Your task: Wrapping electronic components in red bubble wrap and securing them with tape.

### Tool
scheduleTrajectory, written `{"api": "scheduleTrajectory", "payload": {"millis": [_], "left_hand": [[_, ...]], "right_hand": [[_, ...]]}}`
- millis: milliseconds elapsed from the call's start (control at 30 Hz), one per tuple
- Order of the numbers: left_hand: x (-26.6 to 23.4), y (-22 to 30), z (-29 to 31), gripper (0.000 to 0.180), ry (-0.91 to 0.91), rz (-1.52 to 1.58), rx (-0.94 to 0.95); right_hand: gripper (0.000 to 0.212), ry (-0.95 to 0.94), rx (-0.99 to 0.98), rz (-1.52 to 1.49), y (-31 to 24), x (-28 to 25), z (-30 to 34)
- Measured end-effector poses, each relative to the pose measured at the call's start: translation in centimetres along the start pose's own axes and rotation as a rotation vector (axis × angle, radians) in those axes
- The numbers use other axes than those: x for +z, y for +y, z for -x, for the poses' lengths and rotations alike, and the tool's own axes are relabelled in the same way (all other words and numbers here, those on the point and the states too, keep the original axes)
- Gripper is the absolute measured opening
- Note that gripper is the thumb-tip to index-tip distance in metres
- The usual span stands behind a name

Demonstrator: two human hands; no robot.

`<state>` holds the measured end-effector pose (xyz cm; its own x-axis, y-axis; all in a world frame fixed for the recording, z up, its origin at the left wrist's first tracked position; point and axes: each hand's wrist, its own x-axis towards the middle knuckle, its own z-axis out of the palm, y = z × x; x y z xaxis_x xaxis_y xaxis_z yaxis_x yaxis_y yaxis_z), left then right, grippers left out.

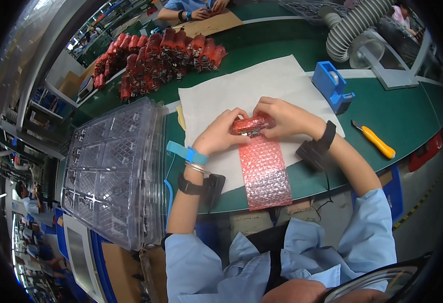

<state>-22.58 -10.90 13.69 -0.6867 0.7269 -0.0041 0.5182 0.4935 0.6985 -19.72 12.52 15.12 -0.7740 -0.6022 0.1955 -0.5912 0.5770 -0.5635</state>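
Observation:
A strip of red bubble wrap (266, 174) runs over the white sheet (216, 101) and hangs past the table's front edge. Its far end is rolled around a small part with metal bits peeking out, too covered to name. My left hand (222, 130) grips the left end of this roll, fingers curled over it. On the other end, my right hand (282, 117) closes with thumb below and fingers on top. A light blue strap and bangles circle my left wrist; black bands with dark boxes sit on both forearms.
Clear plastic trays (112, 171) of small parts are stacked at left. Red-wrapped bundles (166, 55) pile up beyond. A blue tape dispenser (332, 86), yellow-handled cutter (378, 141) and grey duct hose (358, 30) are at right. Another person's hands (206, 12) work across the table.

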Motion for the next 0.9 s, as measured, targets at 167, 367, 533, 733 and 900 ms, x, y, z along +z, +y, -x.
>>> {"api": "scheduleTrajectory", "payload": {"millis": [167, 367, 533, 733, 900], "left_hand": [[1.6, 1.5, 1.0, 0.056, 0.140, -0.210, 0.019], [2.2, 0.5, 0.9, 0.060, 0.134, -0.073, 0.071], [3.5, -0.1, 1.3, 0.062, 0.214, -0.083, 0.106], [3.6, 1.3, 2.8, 0.050, 0.195, -0.187, 0.127], [3.5, 2.9, 4.6, 0.032, 0.107, -0.261, 0.140]], "right_hand": [[0.039, 0.129, -0.055, 0.103, -1.3, 1.6, 1.4], [0.041, 0.260, -0.105, 0.274, -1.5, 3.2, 2.1], [0.037, 0.263, -0.074, -0.012, -2.4, 1.8, 3.6], [0.030, 0.168, -0.040, -0.228, -1.3, 2.6, 4.5], [0.028, 0.186, -0.169, 0.006, -2.8, 3.7, 5.7]]}}
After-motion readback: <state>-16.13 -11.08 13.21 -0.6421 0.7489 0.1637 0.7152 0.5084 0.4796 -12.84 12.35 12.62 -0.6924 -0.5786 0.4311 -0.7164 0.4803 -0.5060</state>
